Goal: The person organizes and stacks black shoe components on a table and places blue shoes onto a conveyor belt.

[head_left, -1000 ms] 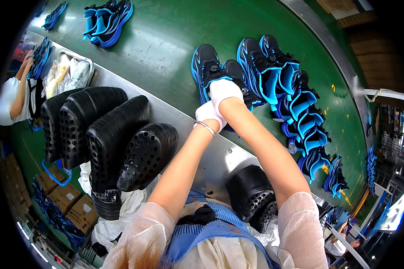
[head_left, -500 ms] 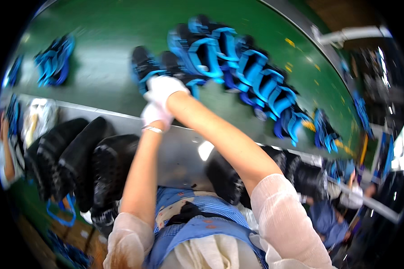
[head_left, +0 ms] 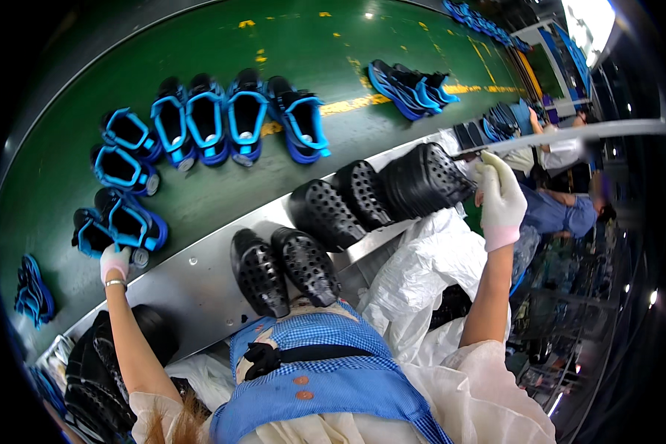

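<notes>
My left hand (head_left: 116, 264), in a white glove, is closed at the heel of a black sneaker with a blue collar (head_left: 132, 223) at the belt's near edge. Another such sneaker (head_left: 95, 235) stands against it on the left. Off to the right, my gloved right hand (head_left: 502, 198) has its fingers drawn together beside a nested stack of black perforated plastic shoe inserts (head_left: 424, 180). What those fingers grip, if anything, cannot be made out. Two loose inserts (head_left: 303, 265) lie on the metal ledge (head_left: 189, 296) in front of me, and further ones (head_left: 324, 214) lie beside the stack.
Several more sneakers (head_left: 207, 118) stand on the green belt (head_left: 274, 44), with another group (head_left: 411, 90) farther right. White plastic sheeting (head_left: 414, 274) hangs by my right arm. More black inserts (head_left: 103, 362) are at lower left. A person in blue (head_left: 566, 211) is at the right.
My hands, together over the sneakers before, are now wide apart: the left at a sneaker's heel, the right out by the insert stack. The view has turned, and sneakers now appear farther left.
</notes>
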A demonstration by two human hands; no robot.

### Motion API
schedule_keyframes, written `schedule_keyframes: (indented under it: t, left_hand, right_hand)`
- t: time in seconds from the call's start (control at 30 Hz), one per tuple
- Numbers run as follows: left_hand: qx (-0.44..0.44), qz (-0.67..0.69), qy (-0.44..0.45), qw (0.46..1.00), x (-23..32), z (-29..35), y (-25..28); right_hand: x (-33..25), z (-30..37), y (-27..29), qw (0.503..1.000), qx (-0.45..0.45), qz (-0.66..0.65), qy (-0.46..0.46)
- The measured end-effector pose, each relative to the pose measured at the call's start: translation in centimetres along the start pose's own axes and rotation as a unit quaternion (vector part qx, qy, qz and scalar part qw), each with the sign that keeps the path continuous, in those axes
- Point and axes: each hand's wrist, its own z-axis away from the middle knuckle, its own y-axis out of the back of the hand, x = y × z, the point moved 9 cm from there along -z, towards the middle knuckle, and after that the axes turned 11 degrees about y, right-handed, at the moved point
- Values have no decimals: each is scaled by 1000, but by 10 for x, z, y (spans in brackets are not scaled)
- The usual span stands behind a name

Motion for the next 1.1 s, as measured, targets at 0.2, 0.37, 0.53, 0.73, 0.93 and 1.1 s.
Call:
schedule_keyframes:
  t: [0.2, 0.37, 0.53, 0.73, 0.93, 1.1]
  left_hand:
    - [264, -19, 15, 964, 6, 62, 43]
    - [262, 87, -104, 956, 30, 118, 32]
    - [201, 168, -119, 958, 38, 158, 0]
    - [166, 174, -110, 964, 46, 186, -7]
    - [149, 182, -96, 967, 47, 191, -13]
    - [130, 198, -88, 967, 48, 194, -23]
  right_hand:
    - [136, 37, 39, 984, -68, 143, -87]
    - [182, 45, -4, 979, -128, 153, -50]
    - [184, 34, -29, 963, -180, 191, -62]
    - [168, 26, -33, 976, -165, 142, 12]
    - [169, 25, -37, 977, -130, 155, 63]
    - [170, 25, -30, 972, -164, 170, 17]
